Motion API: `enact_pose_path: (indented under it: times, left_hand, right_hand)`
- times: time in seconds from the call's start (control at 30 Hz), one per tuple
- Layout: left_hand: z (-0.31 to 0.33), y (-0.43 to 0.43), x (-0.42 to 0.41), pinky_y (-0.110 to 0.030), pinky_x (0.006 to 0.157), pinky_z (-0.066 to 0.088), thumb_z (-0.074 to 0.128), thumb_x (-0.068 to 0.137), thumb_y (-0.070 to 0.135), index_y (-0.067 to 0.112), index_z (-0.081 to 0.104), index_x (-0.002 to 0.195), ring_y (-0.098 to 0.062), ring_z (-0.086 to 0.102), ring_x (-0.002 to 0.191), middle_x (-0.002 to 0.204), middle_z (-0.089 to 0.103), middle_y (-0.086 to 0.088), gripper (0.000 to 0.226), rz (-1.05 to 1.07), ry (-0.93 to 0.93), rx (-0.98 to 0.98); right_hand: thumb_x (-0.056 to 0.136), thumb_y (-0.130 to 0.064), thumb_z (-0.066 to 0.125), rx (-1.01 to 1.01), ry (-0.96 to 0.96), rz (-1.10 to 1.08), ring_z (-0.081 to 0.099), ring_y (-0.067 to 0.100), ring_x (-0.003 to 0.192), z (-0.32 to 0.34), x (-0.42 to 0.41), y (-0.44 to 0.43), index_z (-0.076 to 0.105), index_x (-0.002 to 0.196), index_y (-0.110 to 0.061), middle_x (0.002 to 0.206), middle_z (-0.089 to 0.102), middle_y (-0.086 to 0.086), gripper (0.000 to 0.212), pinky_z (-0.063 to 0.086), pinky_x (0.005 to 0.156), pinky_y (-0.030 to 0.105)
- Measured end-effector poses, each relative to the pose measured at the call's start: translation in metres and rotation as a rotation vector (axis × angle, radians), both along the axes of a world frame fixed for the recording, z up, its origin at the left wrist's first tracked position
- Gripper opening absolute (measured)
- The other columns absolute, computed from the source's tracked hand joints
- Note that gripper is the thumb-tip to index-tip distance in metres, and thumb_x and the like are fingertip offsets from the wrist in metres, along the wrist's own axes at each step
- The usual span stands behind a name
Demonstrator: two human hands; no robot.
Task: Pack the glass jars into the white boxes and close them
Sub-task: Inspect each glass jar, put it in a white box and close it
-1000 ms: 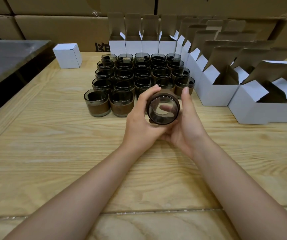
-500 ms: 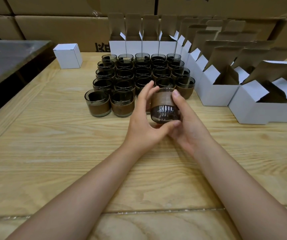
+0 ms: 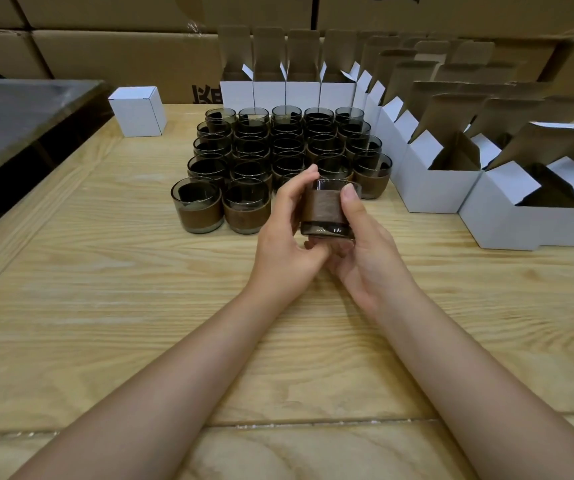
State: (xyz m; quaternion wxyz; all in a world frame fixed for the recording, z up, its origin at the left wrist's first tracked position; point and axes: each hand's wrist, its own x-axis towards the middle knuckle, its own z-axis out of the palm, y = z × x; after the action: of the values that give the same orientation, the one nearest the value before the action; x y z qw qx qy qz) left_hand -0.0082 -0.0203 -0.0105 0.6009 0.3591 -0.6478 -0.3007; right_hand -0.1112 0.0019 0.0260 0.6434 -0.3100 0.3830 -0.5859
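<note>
Both hands grasp one glass jar [image 3: 327, 210] above wooden table [image 3: 105, 306]: left hand [image 3: 287, 237] fingers curled on side, right hand [image 3: 365, 244] thumb on band. Jar upright, just beside jar group [image 3: 278, 150], open white boxes [image 3: 434, 174] near.

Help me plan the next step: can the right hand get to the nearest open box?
Probably yes. The right hand holds a jar with the left hand, and only table shows between it and the box, whose lid stands up.
</note>
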Motion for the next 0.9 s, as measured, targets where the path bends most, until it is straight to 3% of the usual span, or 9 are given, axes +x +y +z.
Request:
enact_pose_path:
  times: [0.2,0.37,0.5,0.67,0.77,0.9]
  left_hand:
    - [0.000,0.001,0.000,-0.037,0.111,0.038,0.083,0.066,0.002,0.022,0.038,0.137,-0.007,0.040,0.135,0.145,0.043,0.001,0.087,-0.013,-0.021,0.045]
    - [0.005,0.005,0.000,-0.035,0.110,0.039,0.088,0.063,0.008,0.016,0.029,0.145,-0.002,0.037,0.135,0.148,0.038,0.003,0.102,-0.037,-0.013,0.093]
    - [0.008,0.006,0.000,-0.032,0.105,0.045,0.088,0.062,0.006,0.016,0.030,0.145,-0.006,0.043,0.132,0.143,0.042,0.001,0.102,-0.023,0.035,0.122]
    - [0.007,0.006,0.001,-0.040,0.099,0.050,0.088,0.063,0.010,0.025,0.040,0.136,-0.012,0.056,0.121,0.133,0.054,-0.002,0.089,-0.004,0.022,0.110]
    - [0.007,0.006,0.001,-0.033,0.098,0.050,0.089,0.062,0.016,0.028,0.041,0.137,-0.008,0.057,0.117,0.131,0.056,0.000,0.090,0.021,-0.015,0.094]
    - [0.008,0.007,0.000,-0.020,0.092,0.049,0.083,0.063,0.026,0.032,0.041,0.137,-0.002,0.058,0.114,0.129,0.057,0.006,0.086,0.041,-0.031,0.082]
  right_hand:
    - [0.072,-0.045,0.062,0.004,-0.056,-0.047,0.063,0.023,0.084,0.000,0.001,-0.001,0.048,0.130,0.008,0.107,0.066,0.019,0.079,0.053,0.068,0.027]
    - [0.074,-0.049,0.057,-0.018,-0.120,0.014,0.069,0.022,0.090,0.000,0.000,-0.002,0.065,0.108,-0.004,0.102,0.072,0.014,0.057,0.056,0.076,0.031]
    - [0.077,-0.055,0.051,0.002,-0.169,0.074,0.065,0.028,0.110,0.003,0.002,0.000,0.059,0.123,-0.002,0.119,0.067,0.018,0.070,0.056,0.089,0.037]
    - [0.089,-0.058,0.042,0.042,-0.180,0.082,0.066,0.027,0.109,0.001,0.003,0.001,0.057,0.125,-0.004,0.118,0.068,0.017,0.067,0.058,0.084,0.033]
    - [0.091,-0.060,0.039,0.056,-0.161,0.063,0.066,0.027,0.109,0.000,0.004,0.003,0.057,0.127,-0.005,0.118,0.068,0.017,0.068,0.057,0.087,0.035]
    - [0.072,-0.063,0.053,-0.011,-0.085,-0.040,0.066,0.026,0.109,0.001,0.015,0.010,0.057,0.126,-0.008,0.117,0.068,0.014,0.077,0.053,0.094,0.043]
